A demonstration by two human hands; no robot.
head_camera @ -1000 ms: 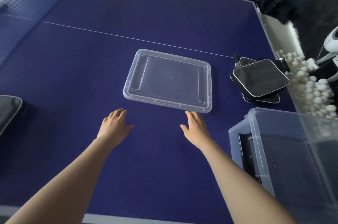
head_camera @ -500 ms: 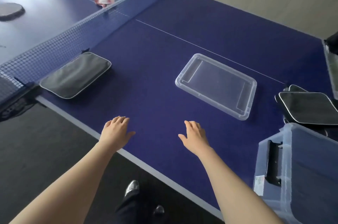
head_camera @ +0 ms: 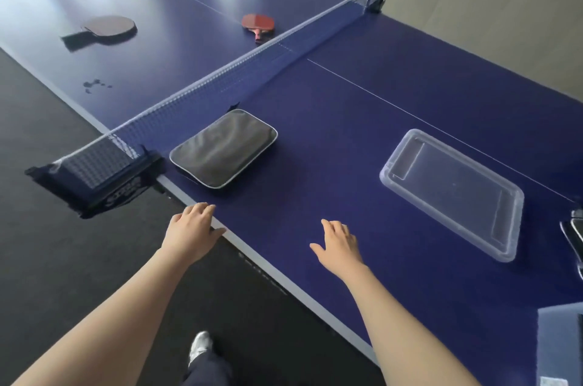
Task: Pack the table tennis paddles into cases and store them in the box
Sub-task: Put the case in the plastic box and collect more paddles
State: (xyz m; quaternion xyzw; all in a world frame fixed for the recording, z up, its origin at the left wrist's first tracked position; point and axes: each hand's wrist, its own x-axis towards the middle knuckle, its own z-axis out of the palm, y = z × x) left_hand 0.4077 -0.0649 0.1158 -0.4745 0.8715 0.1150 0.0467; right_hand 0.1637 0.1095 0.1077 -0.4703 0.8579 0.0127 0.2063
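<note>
Swinging left since the earlier frames, the view now takes in the net [head_camera: 220, 76] and four paddles [head_camera: 258, 24] lying beyond it. A black paddle case [head_camera: 222, 149] lies just this side of the net, its long axis running roughly along it, ahead of the left hand [head_camera: 191, 232], the nearer one. Both hands are empty, fingers loosely apart; the right hand [head_camera: 339, 247] hovers between case and clear box lid [head_camera: 454, 193].

Both bare forearms reach forward, palms down. The left hand [head_camera: 191, 231] and the right hand [head_camera: 340, 246] are empty, fingers loosely spread and slightly curled, apparently hovering rather than resting.
</note>
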